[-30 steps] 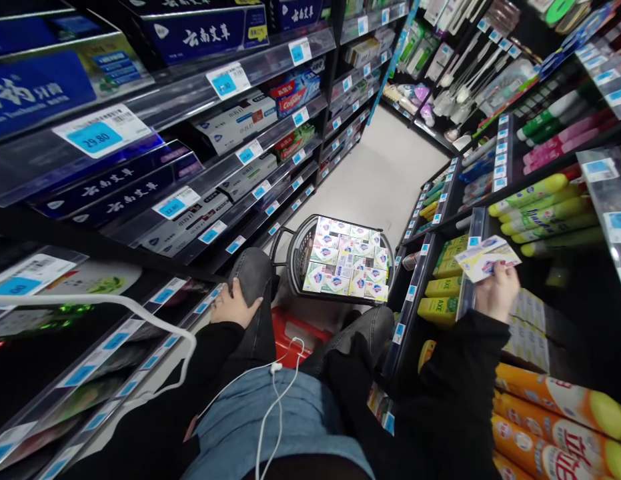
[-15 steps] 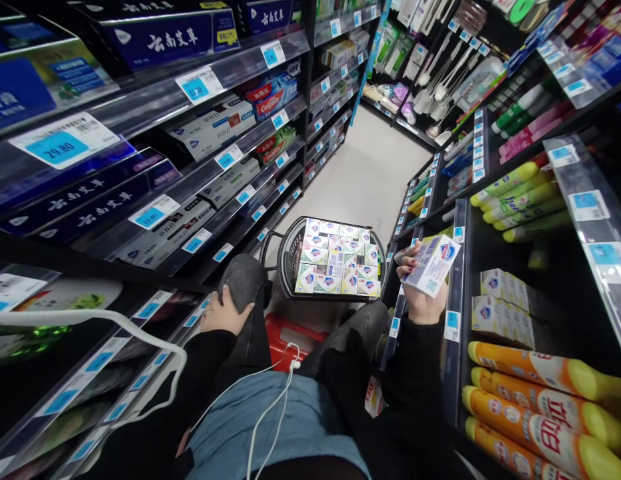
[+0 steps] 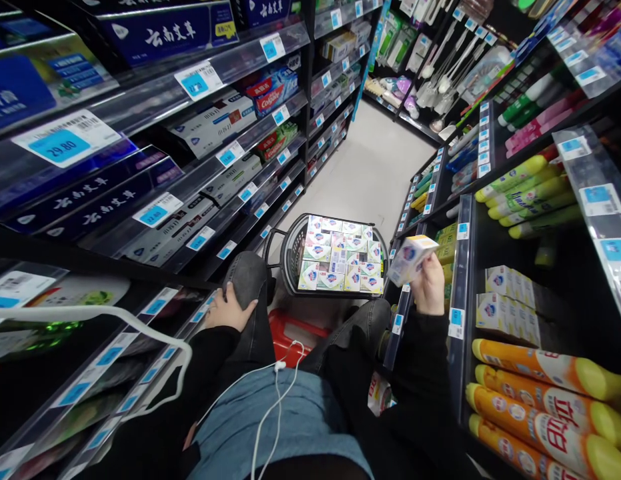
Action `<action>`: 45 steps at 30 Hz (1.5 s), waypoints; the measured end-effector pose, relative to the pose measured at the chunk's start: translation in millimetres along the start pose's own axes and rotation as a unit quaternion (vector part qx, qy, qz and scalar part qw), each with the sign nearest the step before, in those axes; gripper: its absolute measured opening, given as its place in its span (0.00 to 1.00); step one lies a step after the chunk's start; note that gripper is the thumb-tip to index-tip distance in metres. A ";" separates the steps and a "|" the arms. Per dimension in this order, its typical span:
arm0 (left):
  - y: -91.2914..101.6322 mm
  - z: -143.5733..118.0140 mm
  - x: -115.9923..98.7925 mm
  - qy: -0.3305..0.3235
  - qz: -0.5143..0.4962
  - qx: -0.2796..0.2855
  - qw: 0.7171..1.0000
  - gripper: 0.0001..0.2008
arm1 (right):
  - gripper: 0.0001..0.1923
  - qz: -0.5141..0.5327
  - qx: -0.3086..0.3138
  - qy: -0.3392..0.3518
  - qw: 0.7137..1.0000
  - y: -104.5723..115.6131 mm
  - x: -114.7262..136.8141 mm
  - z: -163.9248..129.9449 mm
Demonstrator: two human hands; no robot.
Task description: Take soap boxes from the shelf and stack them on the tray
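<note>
Head view: right hand [image 3: 432,285] holds soap box [image 3: 410,259] tilted.

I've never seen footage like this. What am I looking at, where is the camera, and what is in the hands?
There is no machine here: a person wears a camera on the head, looking down at their own hands in a shop aisle. They crouch between shelves. The right hand holds a small soap box beside the right-hand shelf. The left hand rests on the left knee. Ahead on the floor stands a basket packed with similar boxes. Yellow and orange bottles lie on the lower right shelf.
</note>
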State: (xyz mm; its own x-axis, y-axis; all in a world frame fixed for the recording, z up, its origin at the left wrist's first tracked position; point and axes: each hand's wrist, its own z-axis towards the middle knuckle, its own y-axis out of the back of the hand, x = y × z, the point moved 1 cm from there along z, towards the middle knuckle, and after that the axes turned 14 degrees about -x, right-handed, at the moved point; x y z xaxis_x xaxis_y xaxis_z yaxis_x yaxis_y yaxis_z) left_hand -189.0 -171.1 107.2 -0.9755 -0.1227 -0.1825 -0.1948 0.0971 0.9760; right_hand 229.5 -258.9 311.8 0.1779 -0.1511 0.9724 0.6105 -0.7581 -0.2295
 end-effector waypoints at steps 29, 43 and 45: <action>12.1 -4.4 -9.3 0.012 0.062 0.003 0.998 0.44 | 0.13 -0.626 0.225 0.095 0.740 -22.3 -215.6 116.6; 5.0 -1.7 -2.9 -0.002 0.033 -0.025 0.999 0.47 | 0.16 -0.588 -0.014 0.148 0.795 14.4 -103.4 134.7; -4.6 2.4 2.3 0.004 0.012 -0.044 0.999 0.50 | 0.16 -0.600 -0.151 0.184 0.764 50.0 -50.3 136.9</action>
State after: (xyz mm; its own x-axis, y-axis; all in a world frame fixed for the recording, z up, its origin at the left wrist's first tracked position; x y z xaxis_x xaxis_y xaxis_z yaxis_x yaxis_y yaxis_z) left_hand -190.7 -169.5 102.0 -0.9788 -0.1291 -0.1588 -0.1617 0.0127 0.9868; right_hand 356.7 -202.4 245.6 -0.6330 0.6413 0.4336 -0.0522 -0.5943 0.8026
